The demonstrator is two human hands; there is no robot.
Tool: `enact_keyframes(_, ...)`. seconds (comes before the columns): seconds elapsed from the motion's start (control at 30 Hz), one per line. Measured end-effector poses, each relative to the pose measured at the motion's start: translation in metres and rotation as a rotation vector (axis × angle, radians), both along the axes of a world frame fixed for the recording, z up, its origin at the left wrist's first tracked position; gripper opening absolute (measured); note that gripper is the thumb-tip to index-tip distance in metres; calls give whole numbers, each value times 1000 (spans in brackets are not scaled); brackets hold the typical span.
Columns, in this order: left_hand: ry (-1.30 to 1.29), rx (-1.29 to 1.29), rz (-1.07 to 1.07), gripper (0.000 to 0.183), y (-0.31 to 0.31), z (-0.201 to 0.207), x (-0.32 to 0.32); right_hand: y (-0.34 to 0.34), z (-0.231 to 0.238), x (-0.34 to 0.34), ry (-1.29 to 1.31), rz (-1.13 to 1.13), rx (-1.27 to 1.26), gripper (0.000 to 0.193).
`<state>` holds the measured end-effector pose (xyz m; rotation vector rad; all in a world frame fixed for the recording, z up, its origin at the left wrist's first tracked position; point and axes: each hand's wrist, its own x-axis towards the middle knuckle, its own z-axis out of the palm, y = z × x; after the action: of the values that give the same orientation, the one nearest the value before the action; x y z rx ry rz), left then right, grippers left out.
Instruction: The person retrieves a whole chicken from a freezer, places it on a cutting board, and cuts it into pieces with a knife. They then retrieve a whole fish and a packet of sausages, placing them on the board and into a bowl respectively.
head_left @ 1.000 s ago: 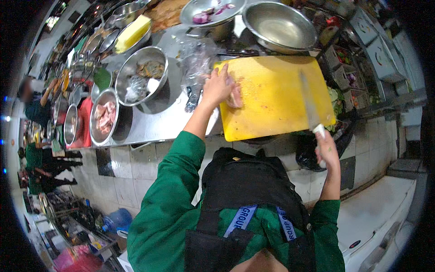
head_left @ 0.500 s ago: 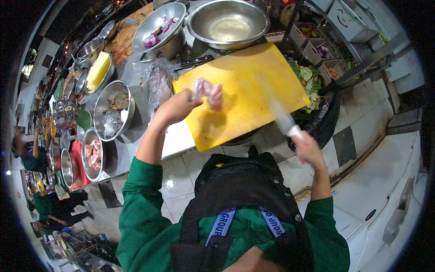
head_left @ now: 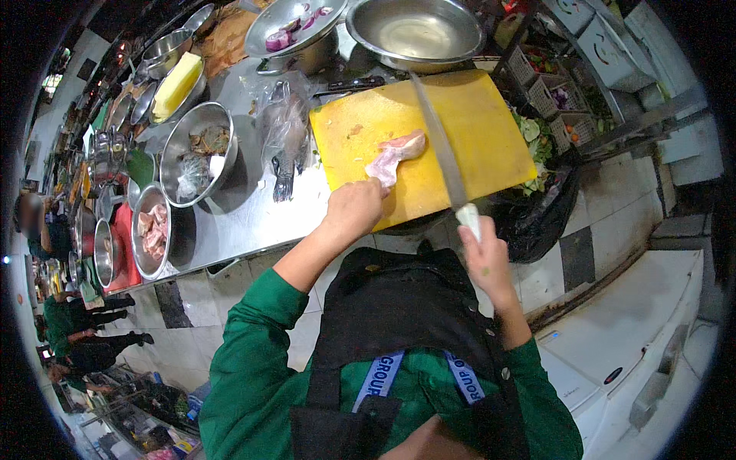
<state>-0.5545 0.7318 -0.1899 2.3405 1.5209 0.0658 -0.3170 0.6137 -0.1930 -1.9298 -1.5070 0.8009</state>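
Observation:
A strip of pale pink raw meat [head_left: 400, 150] lies across the yellow cutting board [head_left: 483, 138]. My left hand [head_left: 354, 208] is closed at the board's near edge, pinching the meat's near end. In my right hand [head_left: 487, 253] is the white handle of a large knife [head_left: 438, 136]. Its long blade points away from me over the board, just right of the meat and apart from it. Small scraps dot the board's left part.
Left of the board lies a fish in clear plastic [head_left: 287, 130]. Farther left are a bowl of raw meat [head_left: 153, 234] and a bowl with a plastic bag [head_left: 195, 180]. A wide steel basin [head_left: 418, 34] and a colander of cut red onion [head_left: 287, 34] stand behind. A black bag [head_left: 537, 230] sits right.
My left hand has lowered the raw meat from above the board onto it. My right hand has brought the knife leftward, nearer the meat. The view has shifted slightly.

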Motion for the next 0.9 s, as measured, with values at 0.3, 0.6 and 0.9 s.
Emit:
enact_keyframes(0.3, -54, 140, -27, 22, -14, -11, -11, 63, 48, -72, -395, 114, -90, 31)
enact_keyframes(0.6, -151, 240, 35, 20, -20, -20, -15, 56, 28, -67, -690, 99, 335, 39)
enact_keyframes(0.9, -18, 43, -62, 25, -26, -22, -25, 38, 0, -14, -445, 165, -274, 37)
